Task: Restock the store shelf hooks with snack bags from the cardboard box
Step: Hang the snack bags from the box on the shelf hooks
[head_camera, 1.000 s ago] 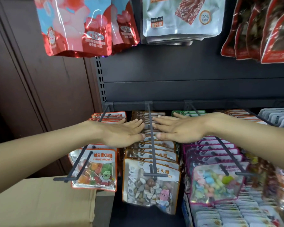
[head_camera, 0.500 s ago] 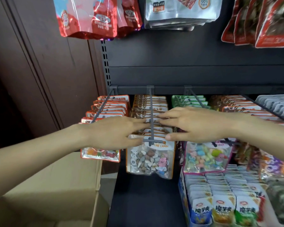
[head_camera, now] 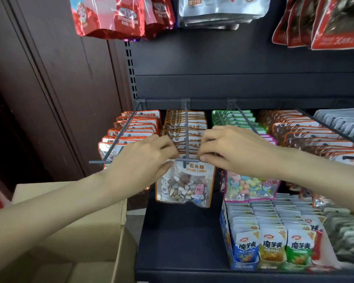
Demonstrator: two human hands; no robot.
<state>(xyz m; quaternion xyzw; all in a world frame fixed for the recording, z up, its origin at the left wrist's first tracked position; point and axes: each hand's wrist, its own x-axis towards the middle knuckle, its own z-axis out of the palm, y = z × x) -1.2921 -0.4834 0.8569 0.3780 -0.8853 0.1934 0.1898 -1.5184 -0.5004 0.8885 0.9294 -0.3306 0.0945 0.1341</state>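
Grey hook [head_camera: 186, 137], frame centre, carries stone candy bags [head_camera: 185, 183] | left hand [head_camera: 143, 160], right hand [head_camera: 233, 149] pinch front bag's top corners | cardboard box [head_camera: 74, 231] lower left | keep header level, seat it behind the tip.

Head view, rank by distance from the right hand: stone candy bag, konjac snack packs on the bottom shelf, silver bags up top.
From the right hand:
1. stone candy bag, just below-left, at the fingertips.
2. konjac snack packs, lower shelf, below-right.
3. silver bags, top row, far above.
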